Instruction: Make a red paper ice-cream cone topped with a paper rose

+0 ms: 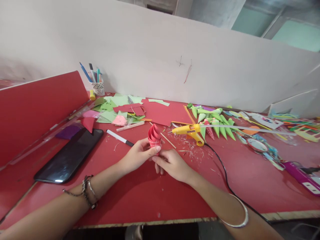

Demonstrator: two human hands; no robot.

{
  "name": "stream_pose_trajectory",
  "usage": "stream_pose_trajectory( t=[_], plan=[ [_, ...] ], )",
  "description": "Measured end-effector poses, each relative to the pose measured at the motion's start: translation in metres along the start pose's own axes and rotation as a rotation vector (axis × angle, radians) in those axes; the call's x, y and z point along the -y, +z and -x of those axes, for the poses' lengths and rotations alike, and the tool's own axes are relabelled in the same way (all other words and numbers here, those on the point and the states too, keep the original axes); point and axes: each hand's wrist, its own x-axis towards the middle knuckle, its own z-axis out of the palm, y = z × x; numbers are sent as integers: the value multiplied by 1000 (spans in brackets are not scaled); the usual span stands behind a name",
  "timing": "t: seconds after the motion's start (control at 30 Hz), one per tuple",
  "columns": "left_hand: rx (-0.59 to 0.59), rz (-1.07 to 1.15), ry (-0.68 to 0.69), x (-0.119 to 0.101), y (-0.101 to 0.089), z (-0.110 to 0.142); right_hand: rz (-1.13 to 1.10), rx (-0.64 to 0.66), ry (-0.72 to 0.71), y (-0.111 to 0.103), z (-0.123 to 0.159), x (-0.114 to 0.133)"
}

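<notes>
A small red rolled paper piece [154, 137], shaped like a curled flower or cone, stands upright between my two hands over the red table [140, 196]. My left hand [138, 154] pinches its lower left side with fingers closed on it. My right hand [172, 164] grips its base from the right, fingers curled. A yellow glue gun [188, 130] lies just right of the paper piece, its black cord [225, 173] trailing toward the table's front edge.
A black phone [70, 156] lies at left beside a white marker [120, 137]. Green and red paper scraps [130, 111], green paper cones [217, 125], a pen cup [97, 87] and a thin wooden stick [168, 140] sit behind. A purple power strip [302, 176] is at right.
</notes>
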Motion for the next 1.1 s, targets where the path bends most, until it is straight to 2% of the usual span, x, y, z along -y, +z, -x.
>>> stream_pose_trajectory(
  t=[0.13,0.23,0.37,0.47,0.53,0.77,0.93,1.1],
  plan=[
    [-30,1,-7,-1,-1,-1,-10,-18,22,0,0,-2],
    [-45,-9,-6,0,-2,-2,-130,49,45,0,-1,-2],
    [33,-25,-28,2,-2,-2,-325,192,36,0,-3,-1],
    [72,-37,-48,1,-2,-1,-381,214,34,-1,-4,-1],
    [48,-40,-49,1,-2,-1,-391,206,51,-2,-4,-1],
    [-141,5,-6,5,-10,-3,-441,237,83,-4,-3,-3],
    [-124,196,37,4,-14,-3,-517,385,71,-6,-3,-1],
    [-9,318,22,-2,-13,-2,-529,517,71,-7,-1,3]
  ],
)
